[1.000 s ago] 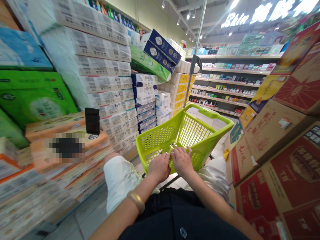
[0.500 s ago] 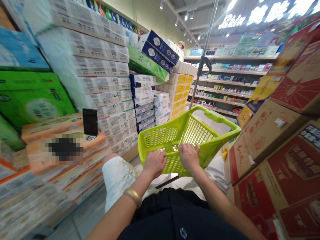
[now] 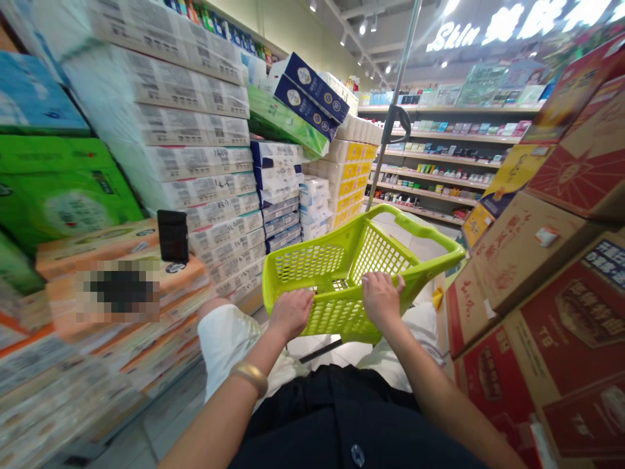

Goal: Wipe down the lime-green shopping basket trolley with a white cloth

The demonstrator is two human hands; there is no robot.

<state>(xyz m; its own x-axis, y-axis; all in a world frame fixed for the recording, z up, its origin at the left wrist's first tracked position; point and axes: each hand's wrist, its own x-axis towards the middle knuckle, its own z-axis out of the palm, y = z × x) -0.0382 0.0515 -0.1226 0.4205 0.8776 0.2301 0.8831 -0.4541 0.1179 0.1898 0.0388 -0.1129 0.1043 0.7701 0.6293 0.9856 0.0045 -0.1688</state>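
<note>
Both hands [image 3: 336, 306] grip the green basket's [image 3: 312, 267] near rim, lengthwise away.

The basket [image 3: 303, 267] stood directly before me, my left hand [image 3: 290, 312] and right hand [image 3: 381, 298] side by side on its near rim. Stacked packs [image 3: 195, 163] rose to its left, cartons [image 3: 532, 260] to its right, and shelves [image 3: 439, 172] stood well behind it.

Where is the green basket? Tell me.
The green basket is mid-frame in the head view, near rim held by left hand and right hand, tissue packs to its left, cardboard boxes to its right.
</note>
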